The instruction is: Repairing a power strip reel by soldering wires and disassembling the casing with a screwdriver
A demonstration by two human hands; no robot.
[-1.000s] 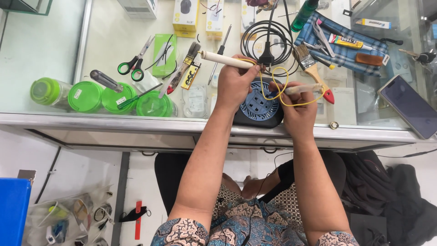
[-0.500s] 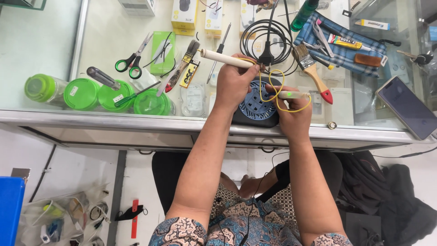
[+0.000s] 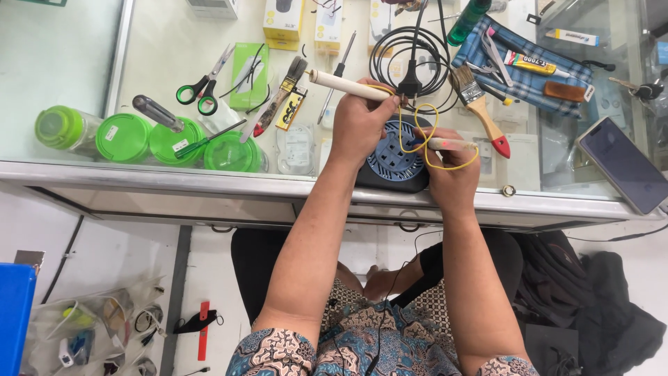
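My left hand (image 3: 360, 124) grips a tool with a pale wooden handle (image 3: 342, 83) that sticks out to the upper left. A thin pink pen-like probe (image 3: 454, 144) lies across my right hand (image 3: 451, 175), fingers closed on it. A yellow wire (image 3: 424, 132) loops between the two hands. Both hands hover over a round dark blue cable reel (image 3: 393, 163) at the glass counter's front edge. A black plug (image 3: 410, 87) with a coiled black cable sits just behind the hands.
On the glass counter (image 3: 174, 63): green-handled scissors (image 3: 198, 94), green-lidded jars (image 3: 167, 139), a screwdriver (image 3: 156, 111), a paintbrush (image 3: 480, 104), a blue plaid pouch with tools (image 3: 529, 66), a phone (image 3: 623, 167) at the right, small boxes at the back. Bags lie on the floor below.
Both hands stay over the cable reel. The yellow wire loop has shifted slightly, and the right hand now holds the pink probe more level.
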